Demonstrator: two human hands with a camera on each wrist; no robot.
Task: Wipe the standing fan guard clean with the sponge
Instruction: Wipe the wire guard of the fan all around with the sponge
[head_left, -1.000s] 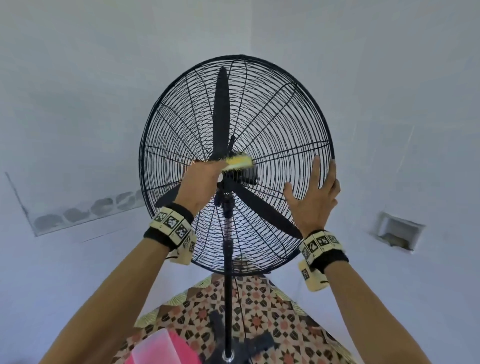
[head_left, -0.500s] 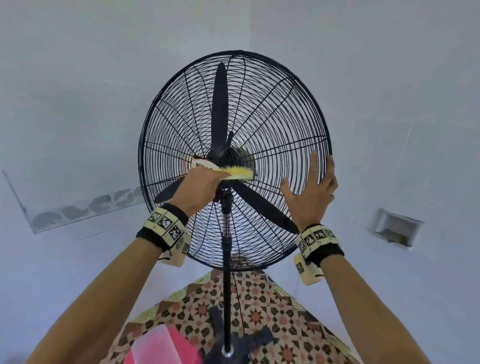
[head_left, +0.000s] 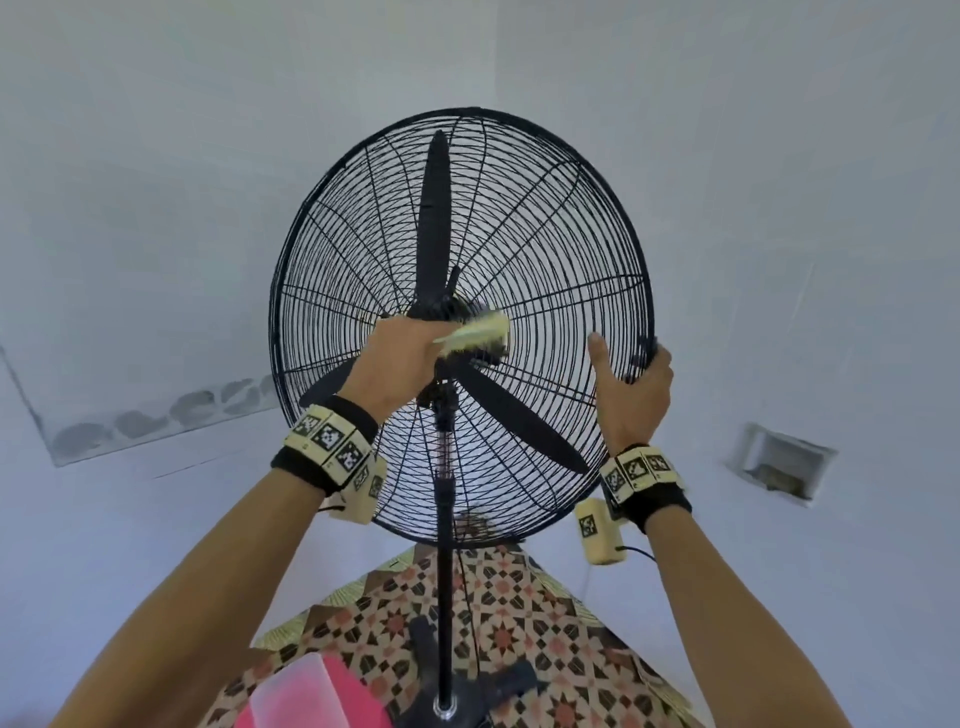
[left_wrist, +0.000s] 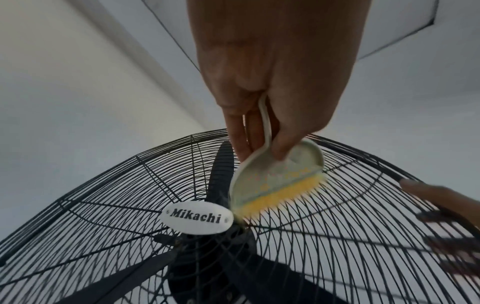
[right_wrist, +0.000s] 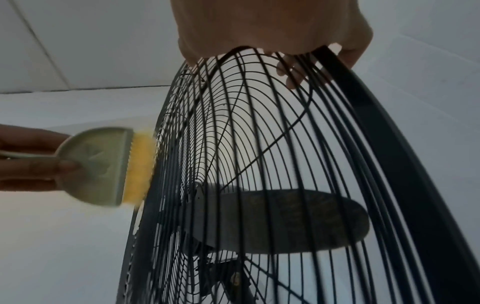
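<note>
The black wire fan guard stands in front of me on its pole, with three dark blades behind the wires. My left hand grips the pale handle of the sponge, whose yellow head presses on the guard near the hub. In the left wrist view the sponge sits just right of the white "Mikachi" badge. My right hand holds the guard's right rim, thumb in front. In the right wrist view its fingers curl behind the wires of the guard.
The fan's pole runs down to a dark base on patterned floor tiles. A pink tub sits by my left forearm at the bottom. White walls meet in a corner behind the fan, with a small recess on the right.
My right hand has gone from lying flat on the guard to gripping its right rim. The left hand keeps the sponge by the hub, shifted slightly.
</note>
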